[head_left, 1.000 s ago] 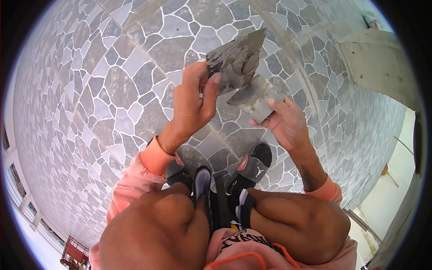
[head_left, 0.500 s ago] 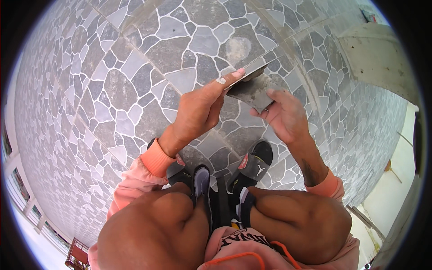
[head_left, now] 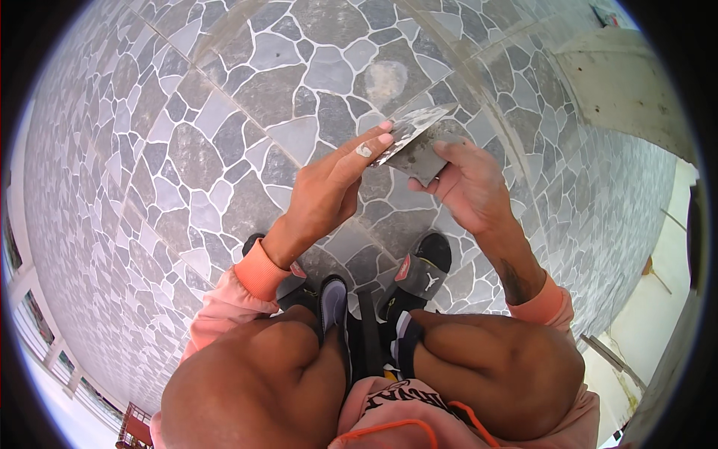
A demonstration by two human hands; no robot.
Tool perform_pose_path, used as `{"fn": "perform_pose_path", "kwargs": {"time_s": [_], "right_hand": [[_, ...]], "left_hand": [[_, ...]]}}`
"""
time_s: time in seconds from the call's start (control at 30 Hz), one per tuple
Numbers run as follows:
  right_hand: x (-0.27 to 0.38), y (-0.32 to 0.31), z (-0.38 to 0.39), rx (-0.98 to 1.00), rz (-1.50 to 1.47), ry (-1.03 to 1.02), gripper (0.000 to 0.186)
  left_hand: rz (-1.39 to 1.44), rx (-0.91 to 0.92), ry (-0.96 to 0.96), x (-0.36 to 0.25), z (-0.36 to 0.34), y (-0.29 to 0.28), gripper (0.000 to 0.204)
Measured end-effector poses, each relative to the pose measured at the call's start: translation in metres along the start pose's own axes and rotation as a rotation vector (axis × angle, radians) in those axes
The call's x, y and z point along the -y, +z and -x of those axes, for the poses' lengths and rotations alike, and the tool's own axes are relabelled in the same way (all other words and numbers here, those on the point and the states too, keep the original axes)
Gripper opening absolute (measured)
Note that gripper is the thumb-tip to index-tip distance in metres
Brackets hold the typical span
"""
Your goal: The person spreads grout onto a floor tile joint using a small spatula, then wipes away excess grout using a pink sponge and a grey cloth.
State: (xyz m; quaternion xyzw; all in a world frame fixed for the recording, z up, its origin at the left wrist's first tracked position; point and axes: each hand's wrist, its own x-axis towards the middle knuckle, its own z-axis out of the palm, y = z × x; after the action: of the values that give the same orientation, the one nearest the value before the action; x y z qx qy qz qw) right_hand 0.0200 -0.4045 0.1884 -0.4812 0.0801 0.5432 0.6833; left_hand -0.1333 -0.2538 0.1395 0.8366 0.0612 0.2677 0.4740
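Observation:
My left hand (head_left: 323,183) grips a thin plate (head_left: 420,126) with a pale, mottled upper face, tilted so its edge points up and to the right. Its fingers lie along the near end, and a whitish smear marks one of them. Pinched between thumb and fingers of my right hand (head_left: 473,187) is a flat dark grey plate (head_left: 420,160) with a smudged surface. The two plates meet or overlap along the mottled one's lower edge; whether they are joined cannot be told. Both are held above the floor, in front of my feet.
Stone-patterned flooring (head_left: 217,179) with pale joints spreads all around. A pale patch (head_left: 385,78) marks it beyond my hands. A grey slab-like block (head_left: 624,90) stands at the far right. My feet in dark slides (head_left: 422,273) and bent knees are close below.
The left plate has tilted, so its mottled face now shows instead of its edge and dark underside. Both hands have shifted slightly left and nearer, still holding their plates.

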Motion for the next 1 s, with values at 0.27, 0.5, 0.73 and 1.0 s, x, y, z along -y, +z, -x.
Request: {"fn": "perform_pose_path", "kwargs": {"time_s": [0.27, 0.5, 0.73, 1.0], "right_hand": [[-0.001, -0.008, -0.004, 0.044, -0.04, 0.021, 0.028], [0.0, -0.012, -0.003, 0.07, -0.071, 0.012, 0.03], [0.003, -0.011, 0.001, 0.129, -0.093, -0.002, 0.035], [0.018, -0.015, 0.003, 0.252, -0.179, -0.071, 0.038]], "left_hand": [[-0.025, 0.045, -0.005, 0.002, 0.003, 0.0, 0.068], [-0.033, 0.048, 0.038, 0.013, 0.009, -0.001, 0.068], [-0.155, 0.083, 0.087, 0.017, 0.01, -0.012, 0.073], [-0.275, 0.115, 0.097, 0.03, 0.014, -0.028, 0.068]]}}
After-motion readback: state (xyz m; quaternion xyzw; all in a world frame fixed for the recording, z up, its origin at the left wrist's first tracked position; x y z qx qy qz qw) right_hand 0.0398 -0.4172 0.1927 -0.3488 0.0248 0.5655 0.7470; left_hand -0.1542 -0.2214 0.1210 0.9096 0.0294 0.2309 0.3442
